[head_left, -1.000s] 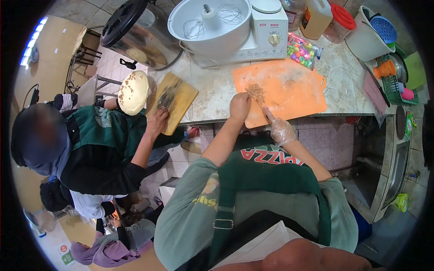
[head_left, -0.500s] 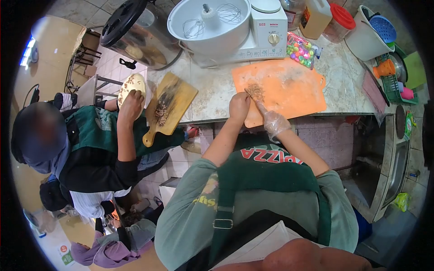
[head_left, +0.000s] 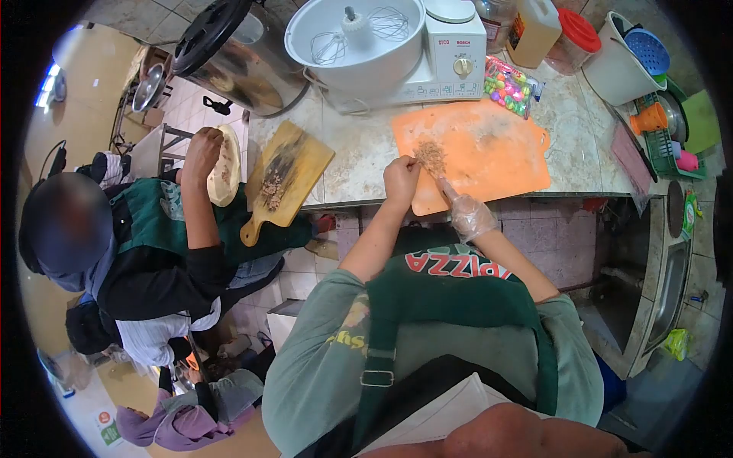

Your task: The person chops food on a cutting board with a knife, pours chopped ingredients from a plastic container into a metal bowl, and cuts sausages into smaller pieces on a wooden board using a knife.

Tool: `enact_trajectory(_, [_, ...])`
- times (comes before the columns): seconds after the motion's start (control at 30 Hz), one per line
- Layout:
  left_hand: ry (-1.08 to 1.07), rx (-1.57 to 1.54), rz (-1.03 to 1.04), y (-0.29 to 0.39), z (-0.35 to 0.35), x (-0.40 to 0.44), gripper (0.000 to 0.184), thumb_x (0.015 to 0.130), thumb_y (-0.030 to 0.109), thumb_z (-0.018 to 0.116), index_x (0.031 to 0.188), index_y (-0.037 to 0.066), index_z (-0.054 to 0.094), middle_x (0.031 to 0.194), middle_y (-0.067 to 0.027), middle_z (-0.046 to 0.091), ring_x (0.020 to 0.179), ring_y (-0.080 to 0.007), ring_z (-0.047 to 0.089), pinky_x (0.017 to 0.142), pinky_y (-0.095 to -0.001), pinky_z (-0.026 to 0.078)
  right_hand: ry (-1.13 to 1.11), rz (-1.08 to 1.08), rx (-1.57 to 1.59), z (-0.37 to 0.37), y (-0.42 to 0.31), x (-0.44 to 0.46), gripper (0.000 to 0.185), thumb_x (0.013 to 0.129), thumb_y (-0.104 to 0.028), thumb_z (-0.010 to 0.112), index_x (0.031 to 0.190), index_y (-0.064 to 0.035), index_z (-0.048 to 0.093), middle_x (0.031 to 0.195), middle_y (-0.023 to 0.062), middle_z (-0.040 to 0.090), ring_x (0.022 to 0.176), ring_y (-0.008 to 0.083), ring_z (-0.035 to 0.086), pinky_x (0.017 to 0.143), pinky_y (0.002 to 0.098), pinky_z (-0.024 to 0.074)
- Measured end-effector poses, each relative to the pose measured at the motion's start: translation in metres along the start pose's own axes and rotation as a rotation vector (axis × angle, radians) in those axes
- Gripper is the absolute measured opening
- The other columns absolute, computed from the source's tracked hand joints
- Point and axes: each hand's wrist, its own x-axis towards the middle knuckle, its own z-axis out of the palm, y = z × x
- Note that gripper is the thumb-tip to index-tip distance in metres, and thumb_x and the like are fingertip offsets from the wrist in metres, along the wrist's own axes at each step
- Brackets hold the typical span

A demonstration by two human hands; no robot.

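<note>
My left hand [head_left: 402,180] is closed, with its fingertips pinched at the left edge of a small heap of chopped brown bits [head_left: 431,158]. The heap lies on an orange cutting board [head_left: 496,145]. My right hand [head_left: 472,217], in a clear plastic glove, is closed at the board's front edge with a finger stretched toward the heap. Something thin, perhaps a knife, seems to run between the two hands, but I cannot make it out clearly.
A wooden board [head_left: 294,164] with chopped bits lies left, by a co-worker's hand [head_left: 204,153] over a pale oval dough piece [head_left: 224,172]. Behind stand a white mixer [head_left: 450,57], a candy bag [head_left: 510,88], a jug [head_left: 532,34] and a white bucket [head_left: 611,69].
My right hand has shifted slightly right and toward me; my left hand moved slightly left. The co-worker's hand moved up and left, and their dough piece tilted.
</note>
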Motion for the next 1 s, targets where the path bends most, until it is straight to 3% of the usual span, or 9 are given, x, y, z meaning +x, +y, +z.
enact_trajectory(0.07, [-0.009,0.059,-0.018,0.004,-0.002,0.002,0.016,0.069,0.016,0.062,0.072,0.0,0.062,0.07,-0.0173,0.06,0.064,-0.0297,0.059,0.061,-0.0338,0.047,-0.014,0.01,0.014,0.0,-0.001,0.004,0.07,0.073,-0.002,0.043,0.134,-0.0214,0.016,0.081,0.0247,0.057,0.075,0.0374,0.058,0.067,0.0455,0.0448])
enact_trajectory(0.5, [-0.004,0.093,0.034,-0.009,0.001,0.007,0.018,0.067,0.017,0.061,0.074,0.001,0.064,0.069,-0.0174,0.06,0.065,-0.029,0.06,0.061,-0.0334,0.047,-0.076,0.03,0.011,-0.002,-0.007,0.016,0.071,0.074,-0.005,0.043,0.135,-0.022,0.012,0.08,0.0245,0.058,0.073,0.0368,0.059,0.066,0.0457,0.0453])
enact_trajectory(0.8, [-0.094,0.101,-0.142,-0.005,-0.005,0.018,0.017,0.064,0.018,0.065,0.071,0.002,0.065,0.067,-0.0141,0.062,0.062,-0.0239,0.062,0.06,-0.03,0.047,-0.057,0.029,-0.005,0.001,0.002,-0.003,0.073,0.073,-0.002,0.044,0.135,-0.023,0.013,0.08,0.0243,0.058,0.075,0.0364,0.059,0.067,0.0445,0.0461])
enact_trajectory(0.87, [-0.137,0.113,-0.182,-0.007,-0.006,0.02,0.015,0.063,0.016,0.065,0.067,0.002,0.065,0.064,-0.0123,0.062,0.06,-0.0218,0.061,0.058,-0.0295,0.047,-0.097,0.046,-0.007,-0.004,-0.005,0.002,0.076,0.071,-0.005,0.05,0.135,-0.0209,0.012,0.09,0.0244,0.058,0.083,0.0356,0.059,0.073,0.0444,0.0456])
enact_trajectory(1.0, [-0.159,0.102,-0.217,-0.007,-0.007,0.02,0.013,0.062,0.015,0.064,0.065,0.001,0.064,0.062,-0.0113,0.062,0.058,-0.0204,0.061,0.057,-0.0295,0.046,-0.152,0.053,0.036,-0.013,-0.017,0.014,0.078,0.071,-0.011,0.056,0.135,-0.0213,0.013,0.093,0.0236,0.057,0.085,0.0358,0.058,0.075,0.0442,0.045])
